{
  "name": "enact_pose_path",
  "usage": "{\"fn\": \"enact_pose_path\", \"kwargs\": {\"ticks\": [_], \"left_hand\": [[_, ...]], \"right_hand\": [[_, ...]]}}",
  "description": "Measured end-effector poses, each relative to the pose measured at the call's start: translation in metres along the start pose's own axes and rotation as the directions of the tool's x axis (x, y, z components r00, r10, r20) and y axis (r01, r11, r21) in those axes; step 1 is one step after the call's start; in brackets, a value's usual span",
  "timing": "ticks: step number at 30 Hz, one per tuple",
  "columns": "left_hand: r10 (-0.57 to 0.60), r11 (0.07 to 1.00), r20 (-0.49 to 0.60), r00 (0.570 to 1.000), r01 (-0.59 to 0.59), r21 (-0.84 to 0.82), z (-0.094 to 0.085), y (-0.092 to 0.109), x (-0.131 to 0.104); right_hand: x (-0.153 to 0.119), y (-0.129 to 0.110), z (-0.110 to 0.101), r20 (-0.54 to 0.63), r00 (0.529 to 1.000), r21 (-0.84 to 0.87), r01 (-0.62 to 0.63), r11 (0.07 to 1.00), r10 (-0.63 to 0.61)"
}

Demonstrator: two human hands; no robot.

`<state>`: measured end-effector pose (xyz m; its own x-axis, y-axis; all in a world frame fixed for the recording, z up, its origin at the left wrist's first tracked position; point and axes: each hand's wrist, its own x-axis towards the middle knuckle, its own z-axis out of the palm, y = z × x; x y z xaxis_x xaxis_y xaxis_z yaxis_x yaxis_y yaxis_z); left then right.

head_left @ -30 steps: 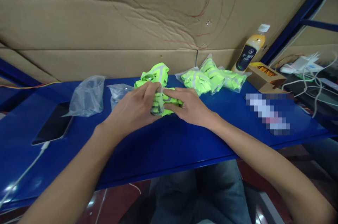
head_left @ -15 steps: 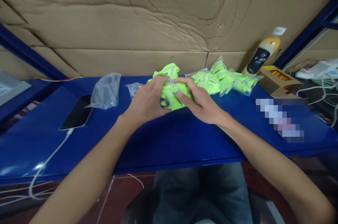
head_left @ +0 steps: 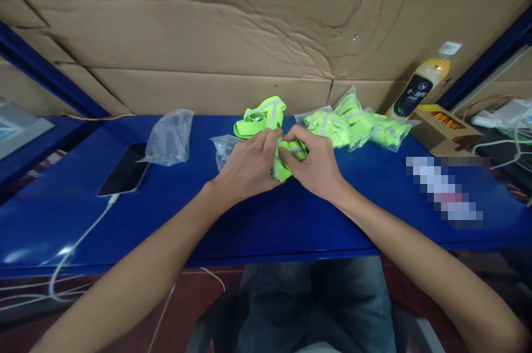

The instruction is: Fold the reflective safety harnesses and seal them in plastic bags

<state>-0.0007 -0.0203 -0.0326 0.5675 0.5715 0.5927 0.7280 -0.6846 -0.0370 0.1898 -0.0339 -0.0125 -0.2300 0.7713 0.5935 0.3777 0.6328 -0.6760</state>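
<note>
Close together over the front half of the blue shelf [head_left: 316,225], both my hands grip a bundled neon-yellow reflective strap [head_left: 281,169]. My left hand [head_left: 249,164] wraps round its left side, its fingertips mostly hidden. My right hand [head_left: 318,162] pinches the strap's right side between thumb and fingers. Just behind them lies a looped length of neon strap with a silver stripe [head_left: 272,112]; whether it joins the held bundle I cannot tell. A crumpled clear plastic bag [head_left: 222,148] shows beside my left hand.
To the right lie several bagged neon straps [head_left: 353,123], a drink bottle [head_left: 419,84], an opened cardboard box [head_left: 444,128] and a blurred-out item [head_left: 444,189]. On the left are another clear bag [head_left: 170,137] and a phone [head_left: 124,170] with a white cable [head_left: 83,236].
My hands have drawn closer together, and the right fingers have curled in on the strap. More of the looped strap behind them shows. The view has shifted slightly.
</note>
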Motion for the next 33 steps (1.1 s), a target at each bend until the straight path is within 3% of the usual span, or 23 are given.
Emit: {"fn": "enact_pose_path", "kwargs": {"ticks": [5, 10, 12, 17, 21, 27, 33], "left_hand": [[0.079, 0.997, -0.120, 0.990, -0.077, 0.027, 0.007, 0.003, -0.002], [0.102, 0.995, -0.131, 0.986, -0.103, 0.004, 0.013, 0.008, 0.000], [0.085, 0.996, -0.153, 0.985, -0.089, -0.022, 0.015, 0.006, 0.001], [-0.079, 0.990, -0.268, 0.960, 0.045, -0.131, 0.009, -0.007, 0.001], [-0.137, 0.984, -0.228, 0.964, 0.107, -0.141, -0.001, -0.009, 0.001], [-0.064, 0.998, -0.079, 0.995, 0.063, -0.016, -0.003, -0.005, -0.001], [-0.021, 1.000, -0.102, 0.995, 0.021, -0.002, 0.001, -0.003, -0.002]], "right_hand": [[0.000, -0.002, 0.003, -0.056, 0.998, -0.035, -0.005, 0.999, 0.003], [0.002, 0.009, 0.006, -0.122, 0.985, -0.024, -0.128, 0.991, 0.125], [0.006, 0.009, 0.001, -0.071, 0.986, 0.050, -0.149, 0.988, 0.153], [0.020, 0.008, -0.031, 0.210, 0.971, 0.382, -0.187, 0.905, 0.111], [0.021, 0.009, -0.040, 0.256, 0.962, 0.249, -0.161, 0.955, 0.095], [0.011, 0.000, -0.028, 0.210, 0.978, 0.030, 0.017, 0.999, -0.023], [0.006, -0.004, -0.017, 0.173, 0.984, 0.035, -0.049, 0.998, 0.042]]}}
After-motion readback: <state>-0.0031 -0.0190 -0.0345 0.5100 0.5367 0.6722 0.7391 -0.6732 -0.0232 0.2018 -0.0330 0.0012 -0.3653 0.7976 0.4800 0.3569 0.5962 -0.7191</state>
